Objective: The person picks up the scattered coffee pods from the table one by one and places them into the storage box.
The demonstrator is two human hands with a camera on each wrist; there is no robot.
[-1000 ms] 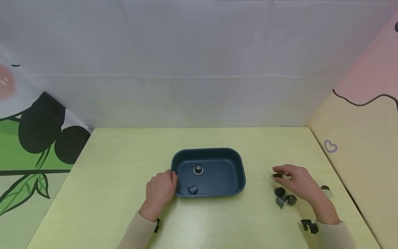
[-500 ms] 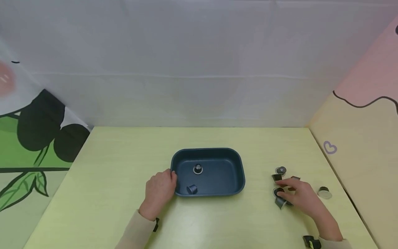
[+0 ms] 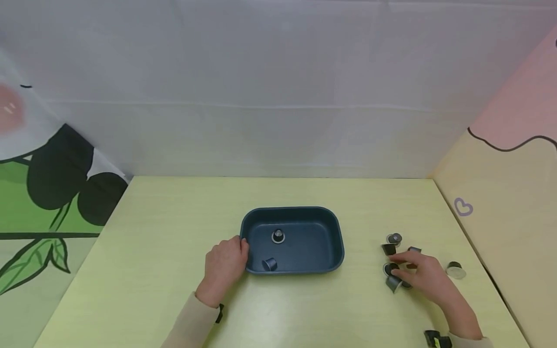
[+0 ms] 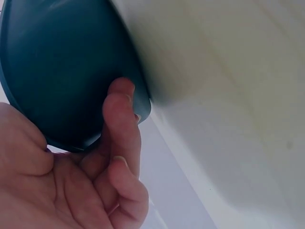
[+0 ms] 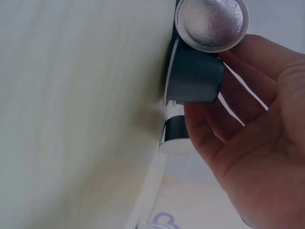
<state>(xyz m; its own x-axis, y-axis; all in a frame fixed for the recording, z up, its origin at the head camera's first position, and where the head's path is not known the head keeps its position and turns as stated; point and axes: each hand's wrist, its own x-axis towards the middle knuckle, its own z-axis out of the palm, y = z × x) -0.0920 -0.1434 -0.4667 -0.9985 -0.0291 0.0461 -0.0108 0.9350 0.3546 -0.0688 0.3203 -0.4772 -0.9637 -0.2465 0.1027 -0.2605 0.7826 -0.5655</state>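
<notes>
My left hand (image 3: 225, 263) grips the left rim of a dark blue rectangular tray (image 3: 311, 244), fingers curled under its outer side in the left wrist view. Two coffee capsules lie in the tray: one upright (image 3: 277, 236), one on its side (image 3: 270, 264). On the right, my right hand (image 3: 428, 278) has curved thumb and fingers around a black capsule (image 3: 390, 268); I cannot tell whether they pinch it. Beside it lies a tipped grey capsule (image 3: 393, 283). The right wrist view shows a silver foil lid (image 5: 212, 24) and a dark green capsule (image 5: 195, 74) against the fingers.
Past my right hand are more capsules: an upright one (image 3: 394, 238), a tipped black one (image 3: 388, 249) and one (image 3: 415, 249) partly behind the fingers. A pale-rimmed black capsule (image 3: 455, 268) lies further right. A side wall (image 3: 500, 208) borders the table's right edge.
My right hand has moved nearer, from the tipped black capsule to the one close to the grey capsule, and stays there over the last half second. Left hand and tray hold still.
</notes>
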